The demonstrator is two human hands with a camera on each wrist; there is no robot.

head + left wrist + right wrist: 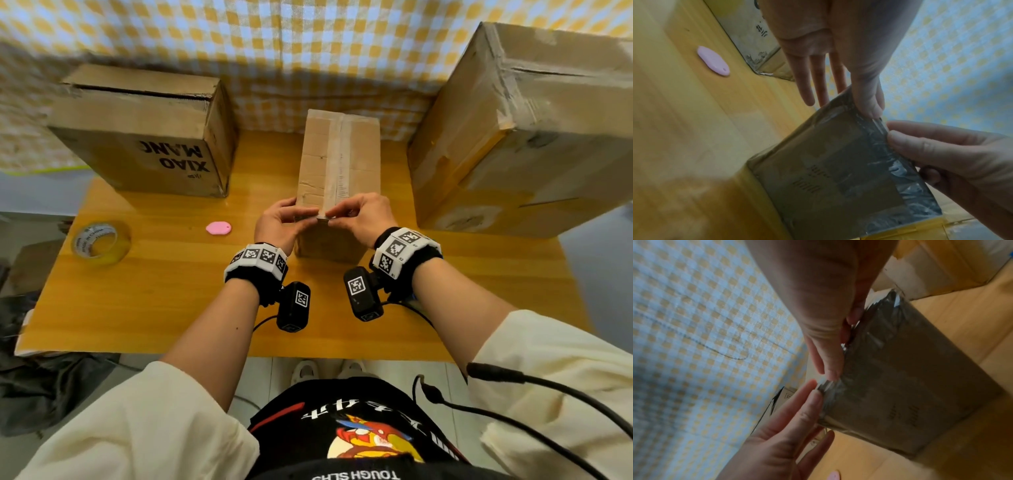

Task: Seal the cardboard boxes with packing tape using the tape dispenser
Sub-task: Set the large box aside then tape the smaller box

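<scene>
Both hands (320,219) pinch tape at the near edge of the lengthwise-lying small box (339,161).

Wooden table (171,308): three cardboard boxes (339,164), tape roll (101,242), pink oval (218,228).

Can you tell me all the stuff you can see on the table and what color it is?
small box: one, brown cardboard with a clear tape strip along its top, middle of the table.
printed box: one, brown with black letters, back left.
big box: one, brown and worn, back right.
tape roll: one, clear yellowish, lying flat near the left edge.
pink thing: one, pink oval, between the tape roll and the small box.
table: one, orange wood.
checked cloth: one, yellow and white, behind the table.
left hand: pinches the tape at the small box's near top edge.
right hand: pinches there too.
</scene>
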